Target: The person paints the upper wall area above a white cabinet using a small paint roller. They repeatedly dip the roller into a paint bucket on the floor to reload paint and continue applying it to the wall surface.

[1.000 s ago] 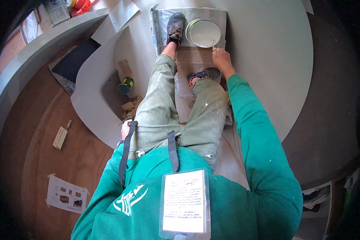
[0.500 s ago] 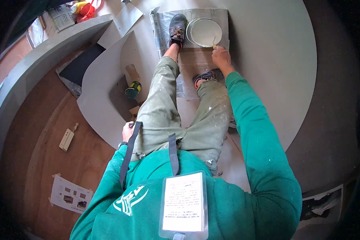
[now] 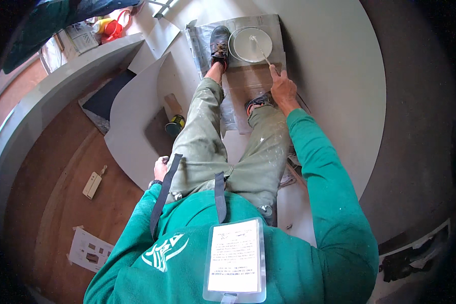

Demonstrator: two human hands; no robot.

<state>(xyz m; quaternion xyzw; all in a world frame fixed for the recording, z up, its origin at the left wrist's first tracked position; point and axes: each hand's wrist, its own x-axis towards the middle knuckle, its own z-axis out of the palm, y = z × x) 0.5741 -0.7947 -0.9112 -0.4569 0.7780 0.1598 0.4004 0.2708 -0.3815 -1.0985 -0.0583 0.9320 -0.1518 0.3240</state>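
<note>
My right hand (image 3: 285, 90) is wrapped around the handle of a thin paintbrush (image 3: 263, 53). Its white-coated tip reaches over a round white bucket (image 3: 235, 54) with white paint (image 3: 245, 47) in it. The bucket stands on a sheet of covered cardboard (image 3: 267, 24), close beside my left shoe (image 3: 219, 43). Down by my left thigh is my left hand (image 3: 160, 167), partly hidden by the trouser leg and a dark strap; its fingers do not show well enough to read.
A dark can with a yellow rim (image 3: 176, 125) sits left of my leg. The curved pale panel (image 3: 334, 66) spreads to the right. A curved grey wall edge (image 3: 81, 71) runs along the left, above a brown wooden floor (image 3: 61, 187) with a white power strip (image 3: 92, 185).
My right hand has drawn slightly back toward me, and more of the paintbrush shows, its white tip now over the middle of the bucket. The view has shifted a little.
</note>
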